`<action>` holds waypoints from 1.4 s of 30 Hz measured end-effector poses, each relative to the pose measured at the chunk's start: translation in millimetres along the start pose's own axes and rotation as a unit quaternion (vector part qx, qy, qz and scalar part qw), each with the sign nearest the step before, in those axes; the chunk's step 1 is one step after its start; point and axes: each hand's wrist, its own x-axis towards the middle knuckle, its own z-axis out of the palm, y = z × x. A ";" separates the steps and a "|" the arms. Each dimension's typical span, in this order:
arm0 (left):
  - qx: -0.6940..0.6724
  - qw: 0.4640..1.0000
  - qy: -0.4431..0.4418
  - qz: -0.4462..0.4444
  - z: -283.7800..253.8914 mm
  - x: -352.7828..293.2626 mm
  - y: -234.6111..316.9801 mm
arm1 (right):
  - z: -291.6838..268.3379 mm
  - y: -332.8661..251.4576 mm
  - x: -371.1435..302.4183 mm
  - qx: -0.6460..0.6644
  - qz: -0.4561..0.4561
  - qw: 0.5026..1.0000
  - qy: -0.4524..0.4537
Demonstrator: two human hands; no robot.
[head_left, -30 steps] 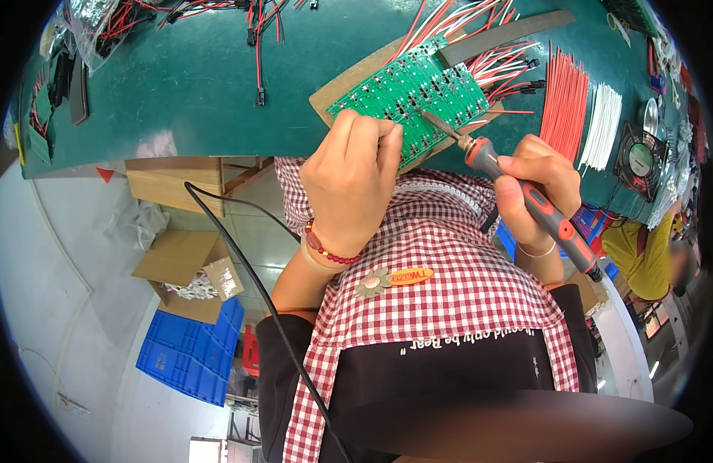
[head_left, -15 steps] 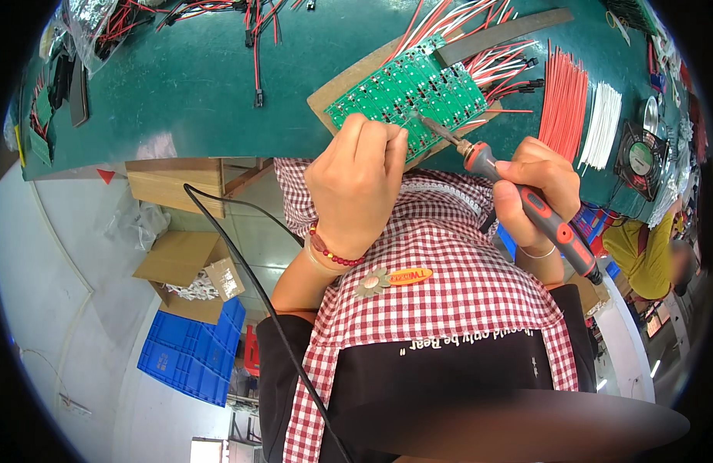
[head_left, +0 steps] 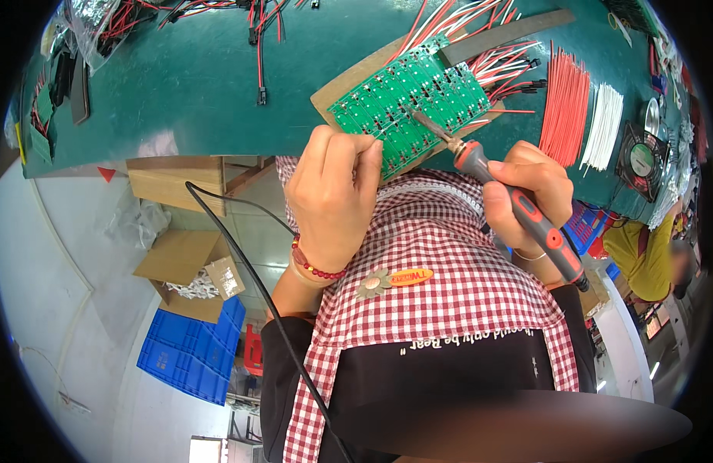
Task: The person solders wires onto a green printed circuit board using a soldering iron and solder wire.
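Note:
A green circuit board panel (head_left: 364, 110) lies tilted on a brown board (head_left: 329, 95) near the table's front edge. My right hand (head_left: 535, 185) grips a grey-and-red soldering iron (head_left: 474, 160), its tip resting at or just over the middle of the panel. Pinched in my left hand (head_left: 332, 189) is a thin strand of solder wire (head_left: 386, 131), reaching from the fingertips toward the iron's tip. Red and white wires (head_left: 499, 65) run out from the panel's far side, under a dark flat bar (head_left: 507, 37) lying across them.
Bundles of red wires (head_left: 563, 104) and white wires (head_left: 603, 127) lie right of the panel, beside a small black fan (head_left: 642, 158). Connector leads (head_left: 261, 69) lie at the back. A black cable (head_left: 237, 251) hangs at my left, near blue crates (head_left: 190, 351).
My left hand has drawn back to the left and slightly nearer, so more solder wire shows. The soldering iron's tip has shifted slightly left and farther across the panel.

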 end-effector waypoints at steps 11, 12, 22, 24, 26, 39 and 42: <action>0.020 0.999 0.033 0.029 8.8 2.2 -6.2 | 10.6 -2.9 0.3 -0.027 -0.013 1.000 -0.006; 0.021 0.999 0.032 0.032 9.4 2.9 -6.0 | 10.9 -4.7 1.6 -0.036 -0.016 0.999 -0.010; 0.040 0.995 0.042 0.077 14.8 9.2 -3.4 | 13.9 -18.1 2.4 -0.109 -0.041 0.991 -0.063; 0.039 0.997 0.039 0.062 12.8 7.7 -1.5 | 14.7 -16.3 0.1 -0.097 -0.059 0.992 -0.054; 0.037 0.998 0.034 0.045 8.9 5.2 0.6 | 8.9 -10.2 -3.6 -0.078 -0.083 0.993 0.001; 0.024 0.998 0.014 0.064 6.8 -2.2 -2.9 | 1.3 -3.0 -4.4 0.000 0.017 1.000 -0.014; 0.037 0.997 0.011 0.061 7.8 -0.8 -2.6 | 1.8 -1.9 -4.2 -0.004 0.017 1.000 -0.016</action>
